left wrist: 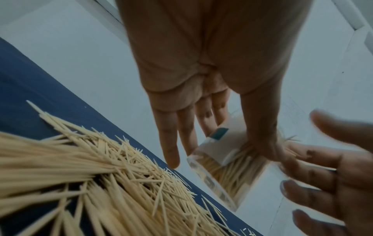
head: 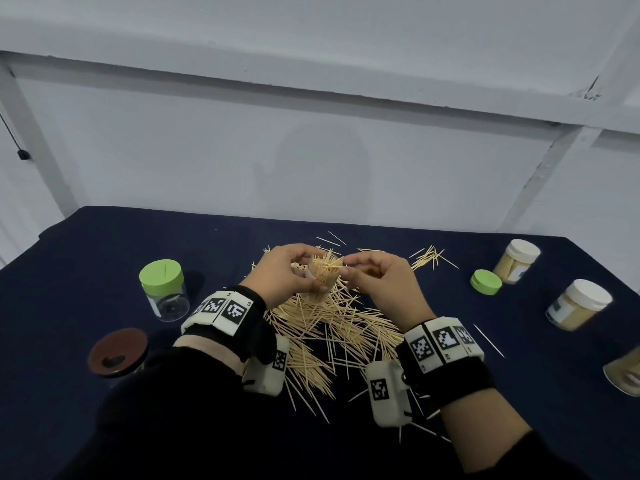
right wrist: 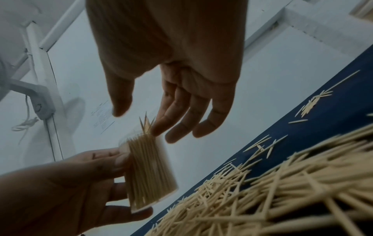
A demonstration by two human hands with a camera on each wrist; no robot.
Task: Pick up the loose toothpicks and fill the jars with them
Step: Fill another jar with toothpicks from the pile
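My left hand [head: 292,271] grips a clear jar [head: 323,276] packed with upright toothpicks, held just above the pile. The left wrist view shows the jar [left wrist: 220,153] between thumb and fingers. My right hand [head: 375,277] hovers at the jar's mouth with relaxed, spread fingers [right wrist: 175,103]. Its index fingertip touches a few toothpick tips sticking out of the jar [right wrist: 149,172]. It holds nothing that I can see. A big heap of loose toothpicks [head: 332,323] lies on the dark blue cloth under both hands, and a small cluster [head: 429,258] lies farther right.
At the left stand a clear jar with a green lid [head: 164,289] and a brown-lidded jar [head: 116,351]. On the right are a loose green lid [head: 486,281], two white-lidded filled jars [head: 516,259] [head: 578,303] and another jar [head: 627,372] at the edge.
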